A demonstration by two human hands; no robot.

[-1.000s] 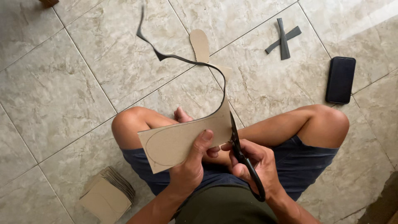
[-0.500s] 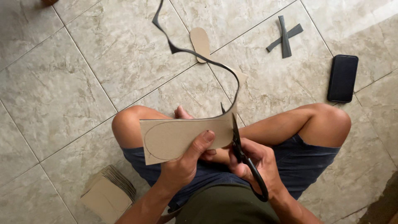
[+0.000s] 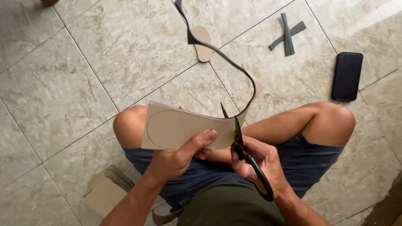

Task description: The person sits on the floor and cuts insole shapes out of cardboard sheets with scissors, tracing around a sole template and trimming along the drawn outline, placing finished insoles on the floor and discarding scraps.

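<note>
My left hand (image 3: 178,157) grips a tan cardboard sheet (image 3: 180,127) with a sole outline drawn on it, thumb on top near its right end. Black scissors (image 3: 245,157) are in my right hand (image 3: 259,161), blades open and pointing away from me at the sheet's right edge. A long thin trimmed strip (image 3: 228,62) curls up and away from the cut. I sit cross-legged on the tiled floor, the work held above my knees.
A cut-out cardboard sole (image 3: 204,44) lies on the tiles ahead. Two crossed dark strips (image 3: 288,31) and a black phone (image 3: 346,75) lie at the right. A stack of cardboard sheets (image 3: 106,192) sits by my left side.
My left hand has turned the sheet so it lies more level and wider across. The trimmed strip has swung to the right and risen higher.
</note>
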